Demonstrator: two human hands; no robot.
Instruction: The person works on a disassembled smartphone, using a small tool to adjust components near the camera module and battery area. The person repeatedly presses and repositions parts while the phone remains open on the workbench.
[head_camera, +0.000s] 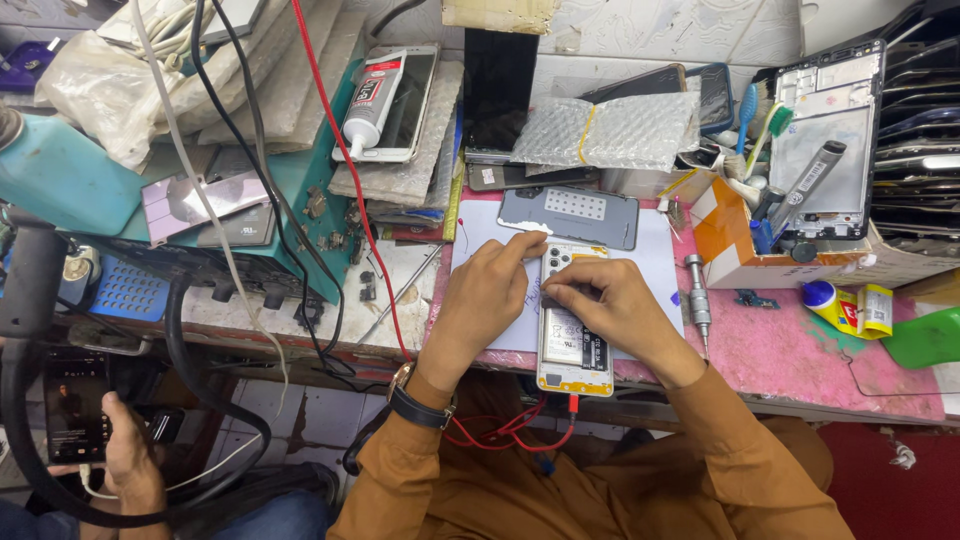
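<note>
Opened phone (573, 345) overhangs the bench edge, left hand (487, 295) steadying, right hand (600, 295) pinching inside it.

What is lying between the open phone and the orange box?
In the head view, a silver screwdriver lies on the mat between the open phone and the orange box.

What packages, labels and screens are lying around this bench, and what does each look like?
Opened phone under both hands: white frame, battery with dark label.
Glue tube, upper middle: white, red and black label.
Bubble-wrap pouch, top centre: silvery, yellow band.
Orange-and-white box, right: holds tools.
Lit phone screen, lower left, in another person's hand: dark.
</note>
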